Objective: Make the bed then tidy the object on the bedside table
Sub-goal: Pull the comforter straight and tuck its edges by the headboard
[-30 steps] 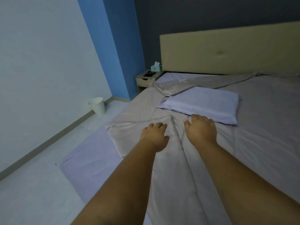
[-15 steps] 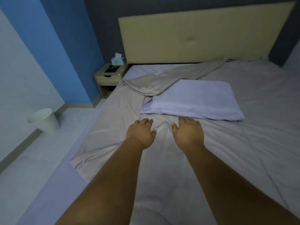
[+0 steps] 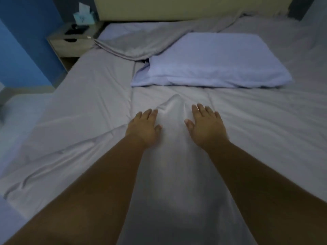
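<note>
A grey duvet (image 3: pixel 256 131) covers the bed, with a raised wrinkle between my hands. My left hand (image 3: pixel 143 128) and my right hand (image 3: pixel 206 126) lie palm-down and flat on the duvet, fingers spread, holding nothing. Just beyond them a pale lilac pillow (image 3: pixel 212 61) lies across the duvet. The duvet's top left corner (image 3: pixel 134 45) is folded back, baring the lilac sheet (image 3: pixel 116 31). At the far left stands the bedside table (image 3: pixel 70 45) with a teal tissue box (image 3: pixel 83 17) and a dark flat object (image 3: pixel 75 30) on it.
A beige padded headboard (image 3: pixel 177 7) runs along the back. Blue wall (image 3: pixel 26 50) stands left of the bedside table. The duvet's left edge (image 3: pixel 35 165) is rumpled along the bedside, with pale floor (image 3: pixel 12 110) beyond.
The view has moved closer over the bed and turned right. Both hands have slid forward on the duvet and spread apart, pushing a wrinkle up between them.
</note>
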Tool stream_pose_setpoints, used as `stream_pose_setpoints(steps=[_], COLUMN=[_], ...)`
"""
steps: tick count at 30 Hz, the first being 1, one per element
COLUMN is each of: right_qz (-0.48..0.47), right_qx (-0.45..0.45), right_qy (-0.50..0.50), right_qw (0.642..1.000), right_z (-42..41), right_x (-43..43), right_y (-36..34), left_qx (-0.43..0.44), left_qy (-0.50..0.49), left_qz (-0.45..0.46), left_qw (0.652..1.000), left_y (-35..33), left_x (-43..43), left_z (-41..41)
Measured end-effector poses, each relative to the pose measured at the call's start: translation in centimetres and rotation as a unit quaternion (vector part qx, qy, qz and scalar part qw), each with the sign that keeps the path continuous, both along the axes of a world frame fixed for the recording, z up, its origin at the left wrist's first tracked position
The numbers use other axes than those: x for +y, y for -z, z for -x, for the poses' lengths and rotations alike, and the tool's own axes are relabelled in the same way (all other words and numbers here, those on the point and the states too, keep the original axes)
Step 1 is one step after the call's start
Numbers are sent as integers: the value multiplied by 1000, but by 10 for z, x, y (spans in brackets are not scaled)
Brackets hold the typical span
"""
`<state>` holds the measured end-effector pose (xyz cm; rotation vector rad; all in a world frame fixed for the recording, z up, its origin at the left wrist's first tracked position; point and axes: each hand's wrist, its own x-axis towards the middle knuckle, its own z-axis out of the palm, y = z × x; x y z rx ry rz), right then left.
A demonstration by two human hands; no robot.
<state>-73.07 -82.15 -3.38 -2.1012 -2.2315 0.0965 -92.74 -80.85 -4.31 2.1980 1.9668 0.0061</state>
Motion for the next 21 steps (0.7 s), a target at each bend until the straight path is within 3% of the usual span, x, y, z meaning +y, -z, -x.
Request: stream_pose_setpoints(steps=[9, 21], right_qz=[12, 28], right_qx=[3, 3], right_qy=[-5, -22], right_qw=[1000, 999], right_z=[-7, -4], right_x=[18, 8], right_y=[96, 84], left_qx=[35, 60], left_qy=[-5, 10], left_qz=[-29, -72], left_qw=[999, 996], left_y=[84, 76], left_x=[26, 20], left_z=[8, 8])
